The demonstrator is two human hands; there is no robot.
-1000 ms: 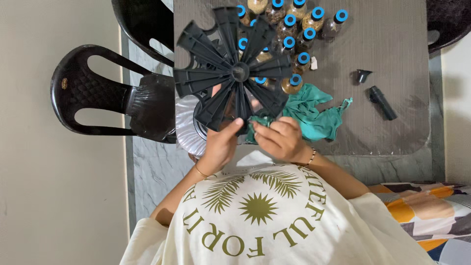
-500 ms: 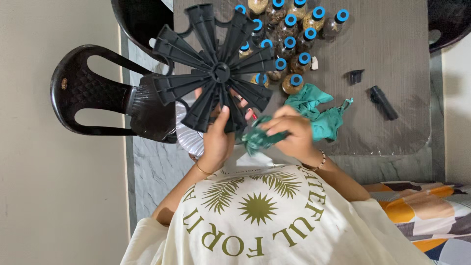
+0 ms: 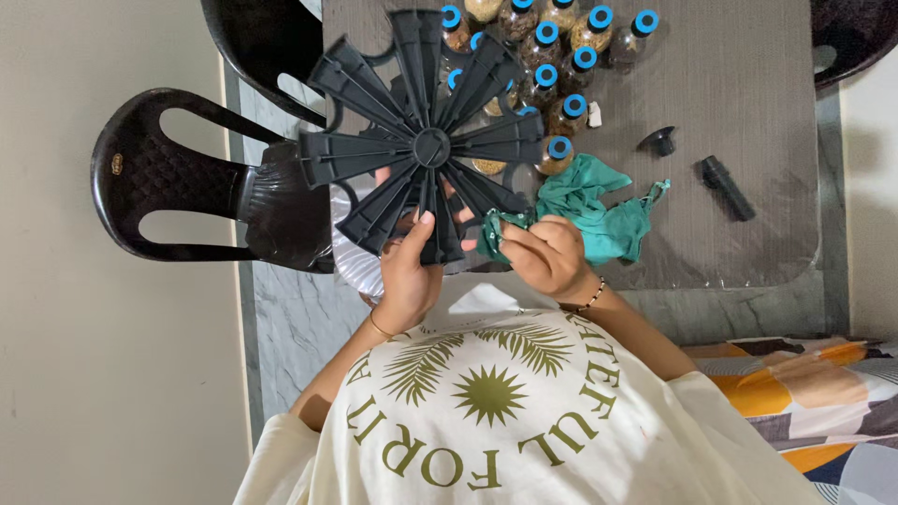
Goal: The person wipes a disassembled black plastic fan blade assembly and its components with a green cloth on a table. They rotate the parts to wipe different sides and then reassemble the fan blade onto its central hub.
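- Your left hand (image 3: 407,271) gripped the black rack (image 3: 426,140) by a lower spoke, tilting it up for access.
- Your right hand (image 3: 547,254) clenched the green cloth (image 3: 585,206) against its ribs.

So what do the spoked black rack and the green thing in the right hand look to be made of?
Spoked black rack, gripped by the left hand: likely moulded plastic, matte, judging by its uniform ribbed spokes. Green thing, pinched by the right hand: soft woven cloth, crumpled into folds, with a thin strap or hem trailing off.
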